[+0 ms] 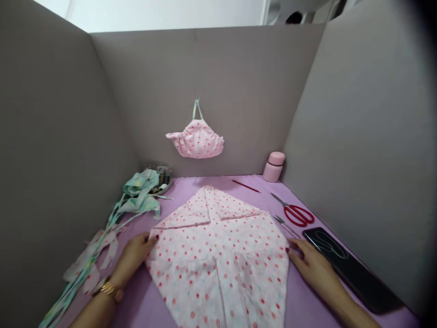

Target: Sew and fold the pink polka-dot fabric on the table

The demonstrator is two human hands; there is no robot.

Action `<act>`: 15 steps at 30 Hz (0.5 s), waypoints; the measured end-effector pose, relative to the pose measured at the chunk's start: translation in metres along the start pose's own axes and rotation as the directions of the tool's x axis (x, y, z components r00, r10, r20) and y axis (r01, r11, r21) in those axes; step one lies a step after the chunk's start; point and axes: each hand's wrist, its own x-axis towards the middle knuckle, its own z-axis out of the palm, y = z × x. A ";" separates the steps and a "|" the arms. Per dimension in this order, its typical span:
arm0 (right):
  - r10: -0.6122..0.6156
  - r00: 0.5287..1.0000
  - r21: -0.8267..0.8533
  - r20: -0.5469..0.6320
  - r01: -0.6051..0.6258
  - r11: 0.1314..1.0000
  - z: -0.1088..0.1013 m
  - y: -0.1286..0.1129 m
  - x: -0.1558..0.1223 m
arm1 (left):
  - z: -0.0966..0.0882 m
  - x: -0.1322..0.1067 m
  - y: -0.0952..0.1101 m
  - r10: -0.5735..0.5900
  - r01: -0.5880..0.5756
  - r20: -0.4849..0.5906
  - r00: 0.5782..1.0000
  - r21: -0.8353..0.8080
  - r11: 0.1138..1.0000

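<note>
A white fabric (218, 241) with pink and red dots lies on the purple tabletop, its corners folded inward and its far end pointed. My left hand (134, 253) pinches its left corner, thumb on top and the other fingers partly hidden by the cloth. At the right edge, my right hand (314, 269) holds the fabric between thumb and fingertips. Small metal snips (285, 224) lie just beyond my right fingers, with red-handled scissors (297, 213) farther back. The near end of the fabric runs out of view.
Grey panels surround the purple tabletop (180, 184). A dotted pouch-like piece (198, 139) hangs by a green strap on the back panel. Green fabric strips (141, 187), a basket (165, 184) and dotted scraps (90, 257) lie left. A red pencil (246, 186), pink bottle (273, 167) and black tray (351, 271) stand right.
</note>
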 end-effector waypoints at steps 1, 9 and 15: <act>-0.036 0.999 -0.023 -0.014 0.036 0.999 -0.001 -0.002 -0.004 | 0.000 -0.005 0.001 -0.002 0.002 -0.021 1.000 -0.021 1.000; -0.321 0.937 0.155 0.134 0.300 0.941 0.008 -0.093 -0.021 | -0.007 -0.036 0.008 0.084 -0.084 -0.005 0.996 -0.124 0.989; -0.435 0.842 0.138 0.321 0.412 0.900 0.046 -0.181 -0.014 | -0.022 -0.046 0.013 0.340 -0.339 0.016 0.940 0.150 0.929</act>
